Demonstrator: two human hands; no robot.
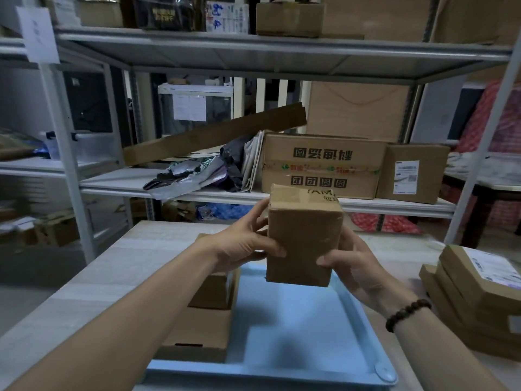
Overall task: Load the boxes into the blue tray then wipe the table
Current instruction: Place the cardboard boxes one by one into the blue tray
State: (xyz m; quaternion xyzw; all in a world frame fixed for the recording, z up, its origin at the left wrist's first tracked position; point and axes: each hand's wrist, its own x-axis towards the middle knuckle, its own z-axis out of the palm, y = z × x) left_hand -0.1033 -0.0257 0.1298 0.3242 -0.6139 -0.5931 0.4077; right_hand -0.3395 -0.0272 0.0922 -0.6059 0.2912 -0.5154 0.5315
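Note:
I hold a small brown cardboard box (pixel 303 235) upright in the air above the blue tray (pixel 293 328). My left hand (pixel 245 244) grips its left side, thumb across the front. My right hand (pixel 352 266) grips its right side and lower corner. Inside the tray's left half lie flat brown boxes (pixel 203 325), stacked, partly hidden behind my left forearm. The tray's right half is bare blue. A stack of flat brown boxes (pixel 479 300) with a white label sits on the table to the right of the tray.
The pale wooden table (pixel 141 249) runs ahead and to both sides of the tray. Behind it stands a grey metal shelf rack (pixel 253 196) carrying large cartons (pixel 321 165), plastic bags and a long cardboard strip. Its right post (pixel 479 165) slants near the table's right end.

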